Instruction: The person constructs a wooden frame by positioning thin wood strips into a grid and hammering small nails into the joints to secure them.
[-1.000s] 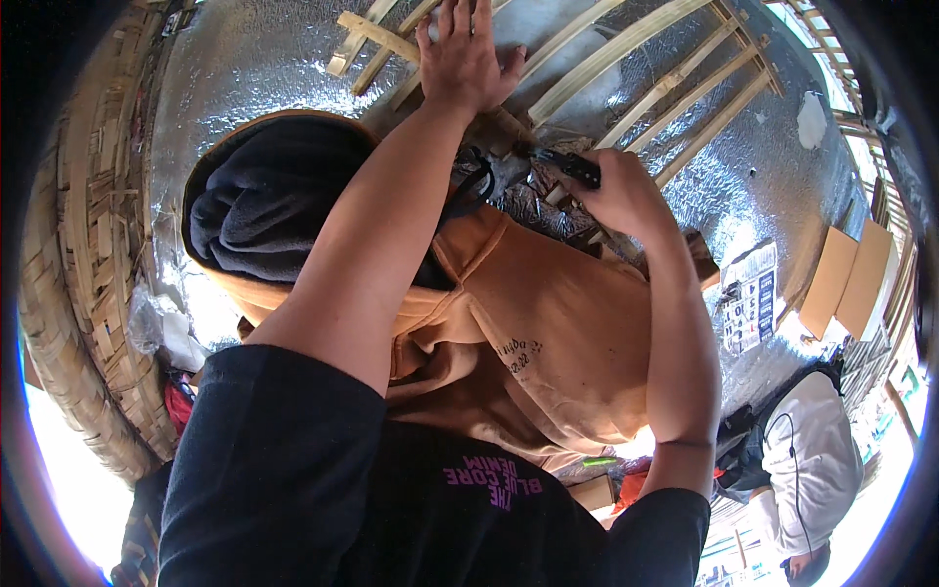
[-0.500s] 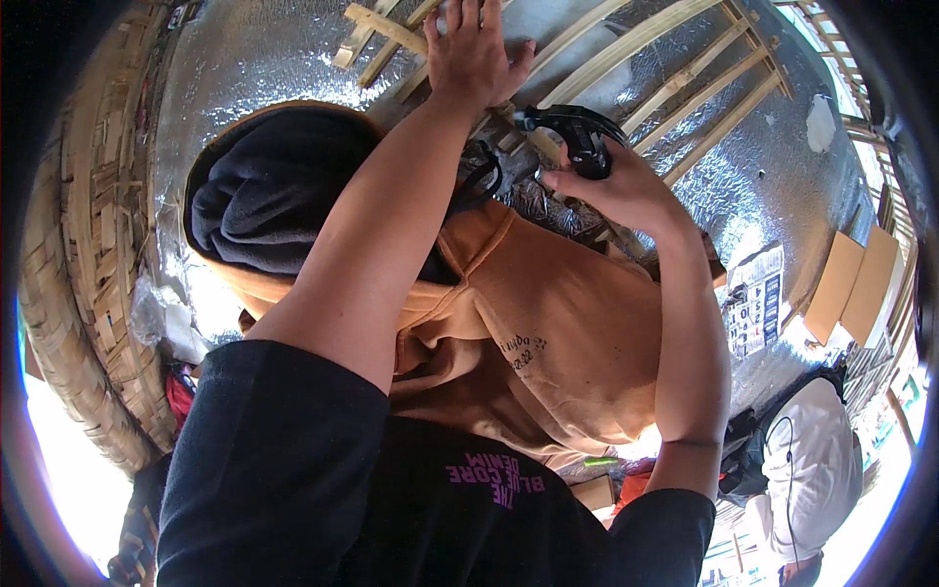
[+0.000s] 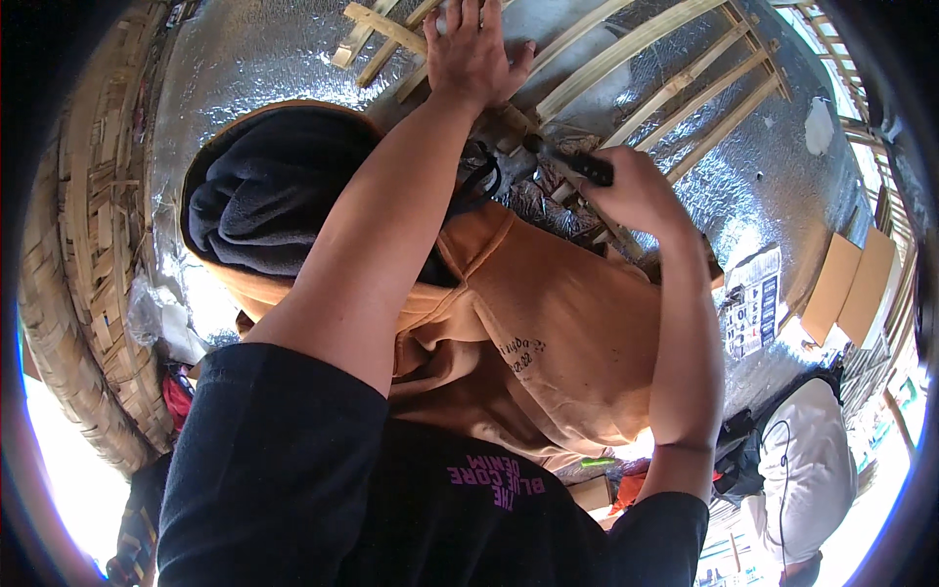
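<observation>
The black tool (image 3: 577, 161) sat in the right hand (image 3: 636, 196), its fingers curled tight round the handle, its dark tip aimed at the bamboo slat (image 3: 626, 49) where that slat crossed the others against the silver foil lining (image 3: 245, 59); the left hand (image 3: 474, 54) lay flat on the same slat just above the tool, fingers spread and pressed down, thumb out to the side; to my judgement the step wanted that palm to hold the slat hard to the foil while the tool came in square to the joint, with the left fingertips kept off the tool's line, since tip and thumb stood near each other; more slats (image 3: 724, 108) fanned out to the right of the braced slat; below it, between the two forearms, an orange hooded top (image 3: 548, 333) with a dark lining in its hood (image 3: 264, 196) filled the view and hid whatever lay under the joint, so a clear sight of the tool's tip was crowded; far left of the slat curved a woven bamboo wall (image 3: 68, 293); well below and to the right stood another person in a white top (image 3: 802, 470), apart from the work.
</observation>
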Demonstrator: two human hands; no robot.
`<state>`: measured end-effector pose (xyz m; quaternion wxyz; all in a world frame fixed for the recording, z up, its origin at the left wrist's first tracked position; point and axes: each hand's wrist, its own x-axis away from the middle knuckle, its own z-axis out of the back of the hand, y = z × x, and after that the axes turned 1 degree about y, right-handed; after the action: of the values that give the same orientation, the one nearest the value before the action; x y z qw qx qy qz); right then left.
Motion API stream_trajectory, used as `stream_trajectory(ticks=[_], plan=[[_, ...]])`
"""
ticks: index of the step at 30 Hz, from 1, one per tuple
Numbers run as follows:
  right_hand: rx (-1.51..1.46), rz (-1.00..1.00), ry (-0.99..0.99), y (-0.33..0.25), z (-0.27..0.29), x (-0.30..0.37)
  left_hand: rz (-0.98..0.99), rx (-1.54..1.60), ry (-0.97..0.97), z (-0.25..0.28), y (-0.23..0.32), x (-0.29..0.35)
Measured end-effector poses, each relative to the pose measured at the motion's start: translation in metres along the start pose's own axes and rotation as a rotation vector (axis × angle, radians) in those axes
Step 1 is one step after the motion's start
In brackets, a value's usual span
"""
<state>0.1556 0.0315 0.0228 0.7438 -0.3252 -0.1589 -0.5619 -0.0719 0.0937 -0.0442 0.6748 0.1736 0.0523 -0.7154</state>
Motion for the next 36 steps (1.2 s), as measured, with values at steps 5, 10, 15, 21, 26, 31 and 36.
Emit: stream_trajectory(ticks=[5, 10, 15, 21, 26, 31, 36], plan=[[-0.625, 0.039, -0.100, -0.025, 0.042, 0.023, 0.004, 0.003, 0.043, 0.002, -0.002, 0.003], [-0.093, -0.068, -0.151, 0.013, 0.008, -0.001, -0.009, 0.014, 0.013, -0.003, 0.004, -0.002], [-0.694, 0.128, -0.134, -0.023, 0.025, 0.015, 0.025, -0.039, 0.012, 0.000, -0.005, 0.001], [-0.140, 0.102, -0.072, 0.003, 0.004, 0.001, 0.027, -0.002, -0.032, 0.004, 0.002, -0.001], [-0.606, 0.048, -0.098, -0.039, 0.025, 0.018, 0.001, -0.019, 0.032, 0.002, -0.006, 0.002], [-0.355, 0.023, -0.114, 0.001, 0.017, 0.004, 0.024, -0.012, 0.008, -0.002, -0.001, -0.002], [-0.826, 0.035, -0.076, -0.012, 0.011, 0.004, 0.020, 0.001, -0.016, 0.001, -0.003, 0.000]])
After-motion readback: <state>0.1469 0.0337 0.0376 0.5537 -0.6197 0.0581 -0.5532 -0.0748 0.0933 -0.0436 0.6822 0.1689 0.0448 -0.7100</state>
